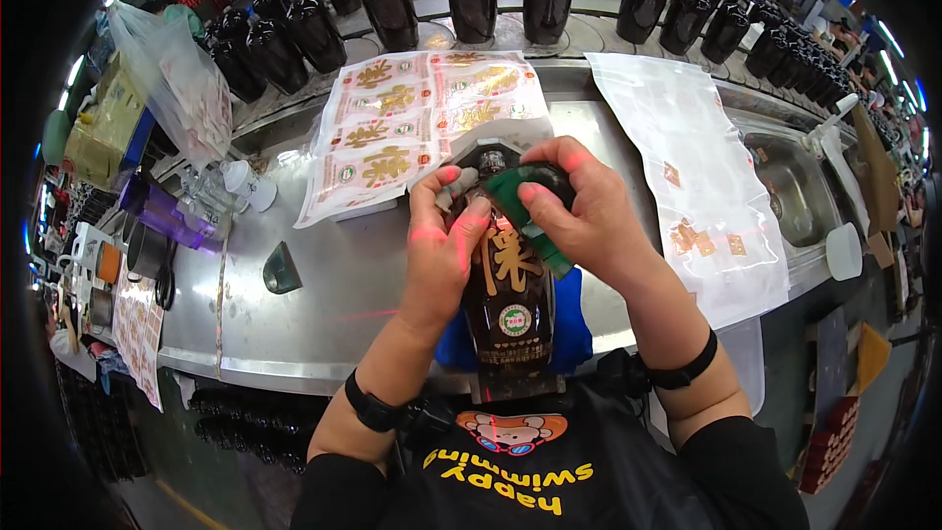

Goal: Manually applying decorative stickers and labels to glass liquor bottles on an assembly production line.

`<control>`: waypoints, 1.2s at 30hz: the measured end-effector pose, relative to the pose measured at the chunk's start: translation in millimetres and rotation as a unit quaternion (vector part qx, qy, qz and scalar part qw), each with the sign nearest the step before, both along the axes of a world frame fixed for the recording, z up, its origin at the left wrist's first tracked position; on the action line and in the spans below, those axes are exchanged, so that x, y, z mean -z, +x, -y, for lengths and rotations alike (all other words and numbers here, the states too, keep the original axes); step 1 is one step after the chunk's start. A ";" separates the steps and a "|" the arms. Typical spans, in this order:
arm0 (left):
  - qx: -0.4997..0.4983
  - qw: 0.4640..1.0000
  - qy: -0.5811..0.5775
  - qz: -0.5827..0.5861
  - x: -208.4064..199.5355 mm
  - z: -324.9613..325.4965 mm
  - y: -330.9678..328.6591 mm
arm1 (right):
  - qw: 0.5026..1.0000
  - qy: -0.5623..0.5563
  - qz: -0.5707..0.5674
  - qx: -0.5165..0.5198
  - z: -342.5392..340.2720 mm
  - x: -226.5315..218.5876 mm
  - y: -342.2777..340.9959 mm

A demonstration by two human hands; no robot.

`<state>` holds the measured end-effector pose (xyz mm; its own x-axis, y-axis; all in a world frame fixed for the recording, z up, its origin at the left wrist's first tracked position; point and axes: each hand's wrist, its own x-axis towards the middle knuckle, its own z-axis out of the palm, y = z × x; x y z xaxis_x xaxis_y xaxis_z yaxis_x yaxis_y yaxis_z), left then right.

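A dark glossy bottle point(510, 304) with gold lettering and a round green-and-white mark lies tilted before me, its neck pointing away. Under it shows blue cloth point(569, 314). My left hand point(442, 245) has its thumb and fingers closed around the left side of the bottle's shoulder. Something greyish sits at its fingertips, too small to make out. In my right hand point(594, 211) a green flat scraper point(510, 198) is pinched, its face against the bottle just below the neck. Red light streaks fall across both hands.
Printed transfer sheets point(378, 128) lie beyond my left hand. A translucent sheet point(702, 186) with a few gold scraps is at the right, beside a sink point(785, 182). A dark green scraper point(282, 270) rests on the metal table. Several dark bottles point(471, 0) line the far conveyor.
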<state>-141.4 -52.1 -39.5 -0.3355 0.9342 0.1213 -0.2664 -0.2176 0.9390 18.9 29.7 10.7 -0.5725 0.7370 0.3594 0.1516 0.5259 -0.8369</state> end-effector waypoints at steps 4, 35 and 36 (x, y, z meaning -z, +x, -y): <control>-0.007 1.000 -0.008 0.011 6.3 -3.4 1.6 | 0.987 -0.152 -0.003 0.051 -13.0 25.5 1.2; -0.063 0.978 0.064 -0.190 7.7 -7.2 -23.8 | 0.965 -0.251 -0.041 -0.064 -56.0 11.0 25.7; -0.049 0.978 0.062 -0.191 7.7 -8.3 -24.8 | 0.961 -0.266 -0.025 -0.077 -62.8 10.8 25.5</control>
